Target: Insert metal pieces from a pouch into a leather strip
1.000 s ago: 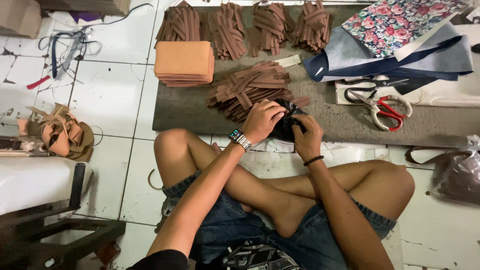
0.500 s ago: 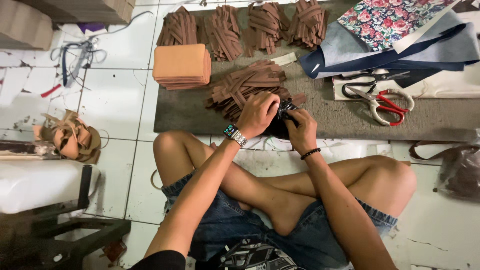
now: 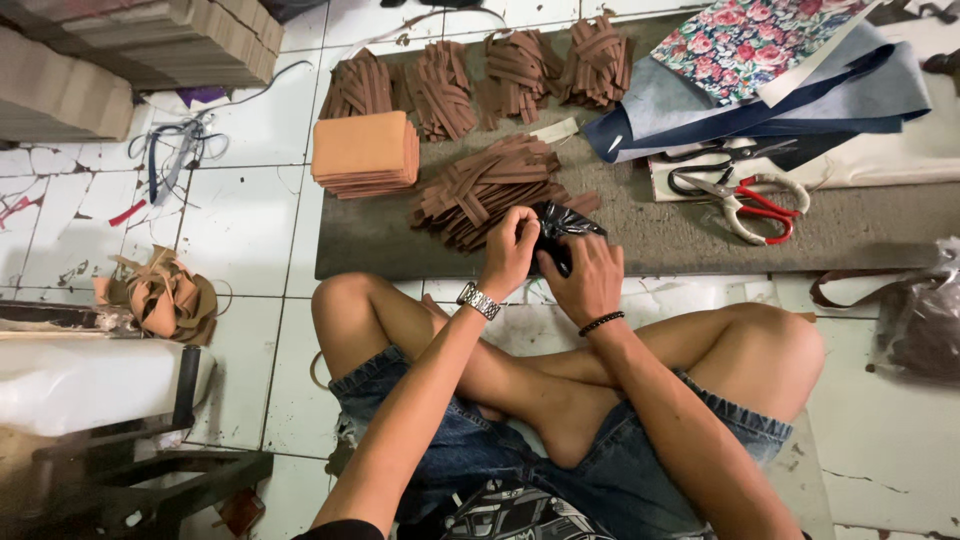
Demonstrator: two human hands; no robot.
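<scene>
We sat cross-legged on the tiled floor (image 3: 240,215), facing a grey mat (image 3: 640,235) that carried most of the work. At the far right of it lay a fold of blue and floral fabric (image 3: 760,70), and along its back edge four bundles of brown strips (image 3: 480,85). A loose heap of the same brown strips (image 3: 490,185) fanned out just in front of our hands, with a neat stack of tan pieces (image 3: 365,152) to its left. The heap looked unsteady to us; a careless elbow or a tug could have scattered it across the mat.

Red-handled scissors (image 3: 755,195) rested to the right, blades closed as far as we could tell, near enough that a blind reach risked a nick.

Our left hand (image 3: 512,250) was curled, fingers pinching the top edge of a small black plastic bag (image 3: 560,228). Our right hand (image 3: 585,280) was closed around its lower part from beneath. The bag sat at the mat's near edge, held between both hands. Thin film like that seemed likely to tear if the two grips pulled apart too hard, and whatever it held would have spilled.
</scene>
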